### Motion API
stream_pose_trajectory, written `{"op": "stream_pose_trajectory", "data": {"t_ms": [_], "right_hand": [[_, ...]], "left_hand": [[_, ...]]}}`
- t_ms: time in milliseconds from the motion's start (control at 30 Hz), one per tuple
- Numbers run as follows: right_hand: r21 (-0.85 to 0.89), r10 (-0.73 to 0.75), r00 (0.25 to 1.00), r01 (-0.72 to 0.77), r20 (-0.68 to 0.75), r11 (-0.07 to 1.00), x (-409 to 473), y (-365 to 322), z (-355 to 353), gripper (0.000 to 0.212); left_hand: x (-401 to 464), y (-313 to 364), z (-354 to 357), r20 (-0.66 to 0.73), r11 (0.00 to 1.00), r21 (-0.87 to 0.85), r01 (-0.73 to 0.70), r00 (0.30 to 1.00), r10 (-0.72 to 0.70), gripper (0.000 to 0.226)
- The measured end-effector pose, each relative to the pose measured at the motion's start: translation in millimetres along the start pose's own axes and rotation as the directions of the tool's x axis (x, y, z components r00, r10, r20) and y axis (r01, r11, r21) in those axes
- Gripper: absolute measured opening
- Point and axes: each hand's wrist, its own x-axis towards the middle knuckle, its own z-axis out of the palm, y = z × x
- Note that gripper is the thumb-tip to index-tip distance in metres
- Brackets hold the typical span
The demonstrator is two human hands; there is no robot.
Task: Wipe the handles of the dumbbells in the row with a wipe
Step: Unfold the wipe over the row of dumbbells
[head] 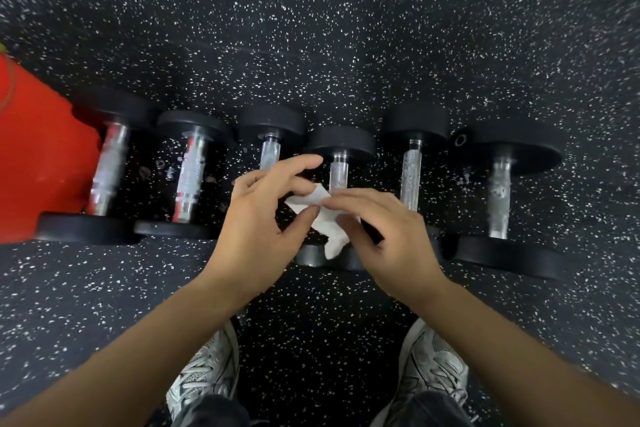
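Wipe (323, 218) (white) between both hands' grip

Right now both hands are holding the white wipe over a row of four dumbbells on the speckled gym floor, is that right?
Not quite: the head view shows six dumbbells in the row, not four. The rest holds: the left hand and right hand both hold the white wipe above them, over the speckled gym floor.

You've got a black speckled rubber floor (311, 28). On it: six dumbbells (410, 170) in a left-right row, handles running near-far; a red object (41, 156) at far left; your two sneakers (207, 371) near edge.
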Motion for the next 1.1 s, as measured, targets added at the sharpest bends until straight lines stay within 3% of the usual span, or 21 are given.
{"op": "stream_pose_trajectory", "data": {"t_ms": [133,233,433,633,733,833,1000,1100], "right_hand": [[0.062,-0.028,1.0,0.029,-0.01,0.998,5.2,-1.4,1.3,0.025],[0.073,-0.045,0.999,0.046,-0.015,0.996,9.6,-9.0,2.5,0.026],[0.137,0.159,0.982,-0.173,0.103,0.975,21.9,-18.3,7.3,0.029],[0.036,0.002,0.982,0.005,-0.191,0.999,39.4,-34.0,24.1,0.007],[0.083,0.001,0.974,0.019,-0.228,0.996,46.7,-42.5,33.4,0.008],[0.127,-0.006,0.99,0.024,-0.143,0.992,48.1,-47.9,43.0,0.021],[0.324,0.06,0.984,-0.113,0.169,0.939,54.8,-52.0,57.2,0.038],[0.318,0.038,0.978,-0.103,0.205,0.943,64.8,-59.2,65.9,0.038]], "left_hand": [[0.9,-2.0,-4.2,0.033,1.0,0.019,-0.005,0.999,0.004,0.058],[2.8,-3.7,-8.1,0.036,1.0,0.022,0.012,0.999,-0.012,0.035],[4.5,-4.0,-16.1,-0.025,0.991,-0.118,0.058,0.998,-0.061,0.016],[0.2,-7.4,-25.2,-0.093,0.981,-0.174,0.088,0.99,-0.105,0.016],[-4.1,-5.4,-28.8,-0.067,0.978,-0.197,0.067,0.994,-0.082,0.017],[-6.0,-9.1,-34.8,-0.074,0.974,-0.216,0.071,0.993,-0.089,0.019],[-7.7,-25.3,-54.0,-0.112,0.956,-0.282,0.079,0.987,-0.114,0.022],[-9.8,-33.2,-65.3,-0.15,0.949,-0.308,0.069,0.981,-0.12,0.023]]}}
